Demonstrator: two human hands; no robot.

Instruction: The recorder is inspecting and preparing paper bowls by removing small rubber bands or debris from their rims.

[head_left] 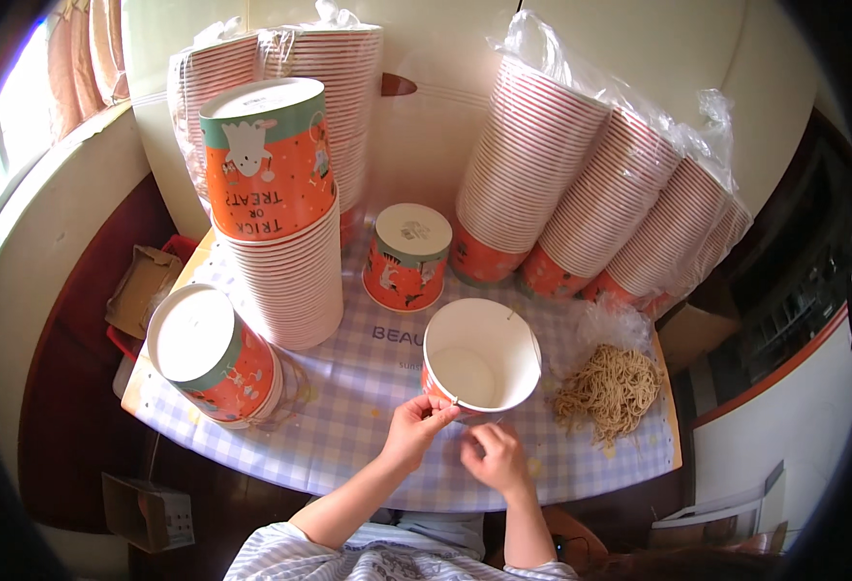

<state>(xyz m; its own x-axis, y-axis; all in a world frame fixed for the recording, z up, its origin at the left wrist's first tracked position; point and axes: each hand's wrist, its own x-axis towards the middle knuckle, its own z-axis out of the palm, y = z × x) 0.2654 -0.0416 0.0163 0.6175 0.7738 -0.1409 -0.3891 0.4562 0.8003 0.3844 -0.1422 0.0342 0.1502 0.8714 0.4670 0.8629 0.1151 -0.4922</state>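
A white-lined paper bucket (484, 353) with an orange outside stands upright, its mouth facing me. My left hand (414, 433) is closed on its near rim, thumb and fingers pinching the wall. A small pale bit, perhaps a cord end, shows at the thumb tip. Just below the rim and apart from the bucket, my right hand (496, 457) has its fingers curled in, slightly blurred; what they hold, if anything, is hidden. On the far right rim a short cord end pokes through. A pile of thin tan cords (610, 392) lies to the right, partly in a clear plastic bag (612, 327).
An upside-down orange bucket (411, 257) stands behind. To the left are a tall inverted stack (280, 271) and a shorter tilted one (217, 353). Bagged bucket stacks (532, 165) lean against the back wall. A checked cloth (348, 426) covers the table, whose edge curves near me.
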